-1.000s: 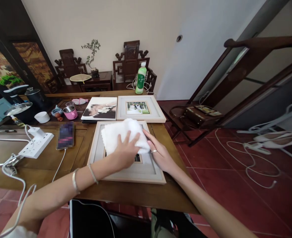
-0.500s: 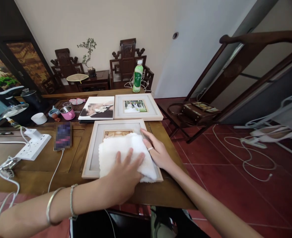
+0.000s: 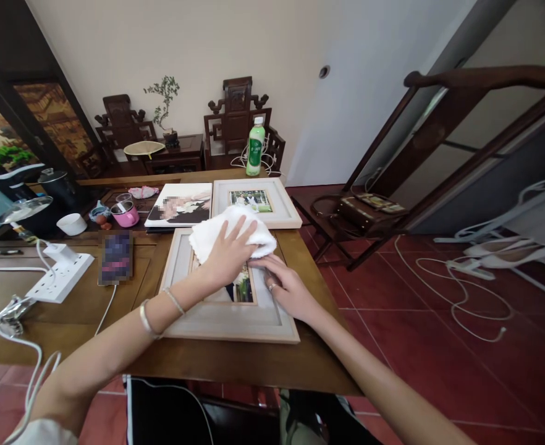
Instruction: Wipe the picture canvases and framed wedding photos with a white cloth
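Note:
On the table's near part lies a picture frame (image 3: 235, 334) with a pale wooden border and a photo in its middle. Over its far part is a folded white cloth (image 3: 258, 232), which hides part of the photo. My left hand (image 3: 228, 253) lies on the cloth with its fingers spread, pressing it against the frame. My right hand (image 3: 288, 287) is at the frame's right side, fingers stretched out over the glass, their tips close to the cloth's near edge. I cannot tell whether those tips touch the cloth.
Beyond lie a second picture frame (image 3: 279, 216) and a photo panel (image 3: 178, 205). A green bottle (image 3: 254, 148) stands at the table's far edge. Leftward are a phone (image 3: 115, 258), a power strip (image 3: 62, 278), a pink cup (image 3: 125, 214) and loose cables. A wooden chair (image 3: 379, 185) stands right.
My left hand and the cloth have moved away from me, up to the frame's far part, uncovering the lower photo. My right hand has slid slightly nearer, its fingers now further over the glass.

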`<state>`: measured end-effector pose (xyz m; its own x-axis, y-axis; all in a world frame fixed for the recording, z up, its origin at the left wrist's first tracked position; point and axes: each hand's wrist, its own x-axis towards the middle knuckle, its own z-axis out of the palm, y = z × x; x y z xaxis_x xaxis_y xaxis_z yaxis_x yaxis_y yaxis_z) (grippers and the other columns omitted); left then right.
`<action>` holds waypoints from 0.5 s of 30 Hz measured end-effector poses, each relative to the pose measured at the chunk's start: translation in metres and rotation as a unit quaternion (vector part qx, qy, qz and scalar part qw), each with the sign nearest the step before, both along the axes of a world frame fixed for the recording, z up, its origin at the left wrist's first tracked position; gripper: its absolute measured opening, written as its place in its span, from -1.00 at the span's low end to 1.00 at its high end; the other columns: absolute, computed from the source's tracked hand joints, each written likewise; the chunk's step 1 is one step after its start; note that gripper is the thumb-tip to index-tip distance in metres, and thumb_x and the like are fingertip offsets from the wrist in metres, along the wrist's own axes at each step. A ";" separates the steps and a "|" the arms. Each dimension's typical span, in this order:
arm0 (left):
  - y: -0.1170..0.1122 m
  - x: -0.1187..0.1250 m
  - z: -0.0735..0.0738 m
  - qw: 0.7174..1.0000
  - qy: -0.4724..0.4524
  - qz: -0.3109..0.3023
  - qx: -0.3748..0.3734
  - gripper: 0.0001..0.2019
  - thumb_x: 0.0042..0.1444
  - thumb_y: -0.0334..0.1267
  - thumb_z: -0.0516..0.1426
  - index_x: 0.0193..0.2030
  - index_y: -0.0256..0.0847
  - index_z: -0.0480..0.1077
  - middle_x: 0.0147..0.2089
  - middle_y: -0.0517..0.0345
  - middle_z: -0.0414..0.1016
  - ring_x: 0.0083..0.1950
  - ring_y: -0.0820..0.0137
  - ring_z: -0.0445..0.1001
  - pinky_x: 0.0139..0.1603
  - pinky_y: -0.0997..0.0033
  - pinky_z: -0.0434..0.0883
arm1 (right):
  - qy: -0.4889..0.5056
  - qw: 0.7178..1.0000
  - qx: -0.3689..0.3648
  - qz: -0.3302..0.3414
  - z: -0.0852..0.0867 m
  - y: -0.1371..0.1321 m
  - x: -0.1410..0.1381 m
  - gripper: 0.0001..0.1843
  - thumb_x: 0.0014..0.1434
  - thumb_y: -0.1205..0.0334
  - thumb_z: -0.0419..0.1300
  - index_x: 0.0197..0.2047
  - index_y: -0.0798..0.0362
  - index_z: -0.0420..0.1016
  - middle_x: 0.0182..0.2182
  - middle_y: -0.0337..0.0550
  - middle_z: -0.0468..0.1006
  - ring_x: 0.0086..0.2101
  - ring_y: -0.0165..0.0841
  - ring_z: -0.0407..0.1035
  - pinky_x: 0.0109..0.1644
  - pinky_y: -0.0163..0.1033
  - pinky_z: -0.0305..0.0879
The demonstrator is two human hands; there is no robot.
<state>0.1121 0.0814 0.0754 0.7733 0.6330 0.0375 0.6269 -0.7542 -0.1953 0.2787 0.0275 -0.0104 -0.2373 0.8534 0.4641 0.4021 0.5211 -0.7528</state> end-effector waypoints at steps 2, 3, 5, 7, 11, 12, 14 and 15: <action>0.008 0.006 -0.009 1.000 -0.005 0.004 0.016 -0.58 0.18 -0.53 0.01 0.15 -0.22 0.39 0.47 -0.09 -0.13 0.47 -0.02 -0.24 0.37 -0.19 -0.07 | -0.003 1.000 0.002 0.004 0.001 -0.001 0.000 -0.37 -0.06 0.56 -0.04 0.02 -0.07 0.49 0.06 -0.11 0.48 0.18 -0.18 0.23 0.26 0.12 0.14; 0.011 0.006 -0.013 1.000 -0.002 0.012 0.017 -0.60 0.19 -0.52 0.00 0.13 -0.22 0.40 0.47 -0.10 -0.11 0.46 -0.03 -0.21 0.37 -0.18 -0.06 | -0.003 1.000 0.002 0.003 0.001 -0.001 0.000 -0.36 -0.07 0.56 -0.05 0.02 -0.08 0.49 0.07 -0.12 0.48 0.19 -0.18 0.21 0.27 0.13 0.12; 0.016 0.000 -0.019 1.000 0.009 0.024 0.018 -0.62 0.20 -0.51 0.00 0.10 -0.23 0.43 0.46 -0.11 -0.08 0.45 -0.04 -0.16 0.35 -0.18 -0.01 | 0.002 1.000 0.003 0.006 0.002 -0.001 0.000 -0.35 -0.09 0.57 -0.05 0.02 -0.09 0.48 0.10 -0.14 0.46 0.21 -0.19 0.19 0.29 0.14 0.09; 0.021 -0.012 -0.021 0.999 0.017 0.031 0.028 -0.63 0.18 -0.53 0.01 0.06 -0.24 0.45 0.46 -0.12 -0.08 0.45 -0.06 -0.14 0.33 -0.21 0.02 | 0.008 1.000 0.004 0.013 0.002 -0.001 -0.001 -0.34 -0.10 0.57 -0.06 0.02 -0.09 0.47 0.12 -0.15 0.45 0.20 -0.22 0.21 0.29 0.12 0.10; 0.028 -0.051 -0.014 0.996 0.032 0.077 0.027 -0.57 0.06 -0.63 0.03 0.02 -0.22 0.46 0.46 -0.05 -0.07 0.45 -0.05 -0.14 0.32 -0.23 0.03 | 0.011 1.000 -0.005 0.009 0.003 -0.002 -0.001 -0.36 -0.11 0.57 -0.06 -0.01 -0.08 0.47 0.14 -0.15 0.44 0.20 -0.22 0.22 0.29 0.11 0.10; 0.029 -0.063 -0.011 0.995 0.034 0.093 0.024 -0.55 0.05 -0.65 0.02 0.02 -0.22 0.46 0.46 -0.02 -0.05 0.45 -0.04 -0.14 0.32 -0.22 0.03 | 0.011 1.000 -0.008 0.008 0.003 -0.002 -0.001 -0.37 -0.11 0.57 -0.06 -0.02 -0.08 0.48 0.14 -0.15 0.44 0.20 -0.22 0.22 0.29 0.10 0.11; 0.031 -0.086 -0.006 0.992 0.037 0.118 0.024 -0.54 0.04 -0.67 -0.04 -0.02 -0.27 0.47 0.45 0.01 -0.01 0.44 -0.04 -0.12 0.31 -0.22 0.03 | 0.012 1.000 -0.010 0.007 0.004 -0.002 -0.001 -0.37 -0.10 0.57 -0.05 -0.03 -0.08 0.48 0.13 -0.14 0.44 0.20 -0.21 0.22 0.28 0.10 0.12; 0.031 -0.096 -0.003 0.991 0.037 0.128 0.027 -0.54 0.04 -0.69 -0.07 -0.04 -0.29 0.47 0.44 -0.01 0.02 0.44 -0.04 -0.10 0.31 -0.22 0.04 | 0.011 1.000 -0.011 0.007 0.005 -0.002 -0.001 -0.38 -0.09 0.57 -0.06 -0.03 -0.08 0.48 0.13 -0.14 0.45 0.20 -0.21 0.22 0.28 0.10 0.12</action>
